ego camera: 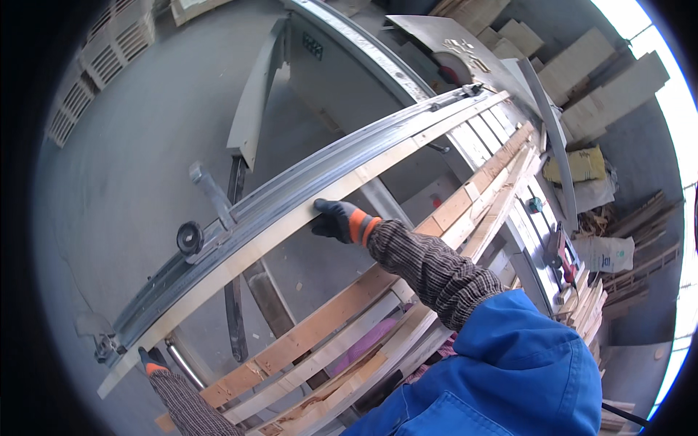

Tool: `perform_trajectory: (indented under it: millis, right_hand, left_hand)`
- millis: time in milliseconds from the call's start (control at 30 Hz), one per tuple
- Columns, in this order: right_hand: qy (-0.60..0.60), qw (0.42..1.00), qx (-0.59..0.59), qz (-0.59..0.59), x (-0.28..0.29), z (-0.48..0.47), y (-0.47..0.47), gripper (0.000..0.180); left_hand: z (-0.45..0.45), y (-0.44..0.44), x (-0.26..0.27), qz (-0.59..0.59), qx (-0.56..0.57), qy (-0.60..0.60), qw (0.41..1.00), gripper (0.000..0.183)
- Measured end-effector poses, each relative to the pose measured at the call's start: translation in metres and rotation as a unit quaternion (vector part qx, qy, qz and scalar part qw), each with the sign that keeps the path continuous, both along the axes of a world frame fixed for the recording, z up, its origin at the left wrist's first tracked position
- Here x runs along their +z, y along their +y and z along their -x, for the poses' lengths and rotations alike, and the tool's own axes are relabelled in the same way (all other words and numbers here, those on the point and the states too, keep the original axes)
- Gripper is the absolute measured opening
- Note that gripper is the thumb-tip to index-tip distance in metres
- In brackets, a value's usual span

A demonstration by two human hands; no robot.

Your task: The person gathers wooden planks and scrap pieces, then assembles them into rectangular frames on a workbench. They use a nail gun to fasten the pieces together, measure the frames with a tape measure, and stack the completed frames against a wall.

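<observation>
A long pale wooden strip [294, 218] lies along a metal fence rail [327, 180] that runs from lower left to upper right. My right hand [339, 220], in a dark glove with an orange cuff, grips the strip's near edge around mid-length, thumb on top and fingers partly hidden beneath. At the strip's lower-left end, my left hand [152, 359] holds the same edge; most of its fingers are hidden. On the rail sits a clamp-like stop with a black knob [190, 237].
Several rough wooden strips [327, 316] lie side by side before me, reaching a slotted metal machine table [480, 141]. A red-handled power tool [564, 256] rests on its right side. Beyond are a grey machine cabinet [343, 76], stacked boards [616, 92] and pallets [117, 49].
</observation>
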State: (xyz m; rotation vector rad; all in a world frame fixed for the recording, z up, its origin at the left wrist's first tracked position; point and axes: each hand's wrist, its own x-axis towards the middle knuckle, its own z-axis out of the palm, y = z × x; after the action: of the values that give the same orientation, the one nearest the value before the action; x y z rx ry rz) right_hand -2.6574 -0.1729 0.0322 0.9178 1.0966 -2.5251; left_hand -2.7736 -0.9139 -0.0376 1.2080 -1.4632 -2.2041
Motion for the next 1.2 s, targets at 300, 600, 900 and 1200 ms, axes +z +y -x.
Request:
perform_trajectory:
  millis: [300,600,900,1200]
  right_hand:
    - [-0.074,0.962,0.201,-0.172,0.053,-0.016,0.050,0.048]
    - [0.065,0.777,0.300,-0.549,0.125,-0.112,0.281,0.033]
    - [-0.010,0.651,0.169,-0.740,0.099,-0.195,0.607,0.035]
    - [-0.101,0.515,0.186,-0.831,0.091,-0.196,0.809,0.056]
  left_hand:
    - [0.009,0.089,0.084,0.544,-0.031,-0.145,0.826,0.062]
    - [-0.009,0.329,0.181,0.527,-0.165,0.188,0.812,0.050]
    - [-0.057,0.755,0.107,0.574,-0.459,0.260,0.626,0.072]
    - [-0.129,1.105,0.162,0.661,-0.621,0.113,0.405,0.099]
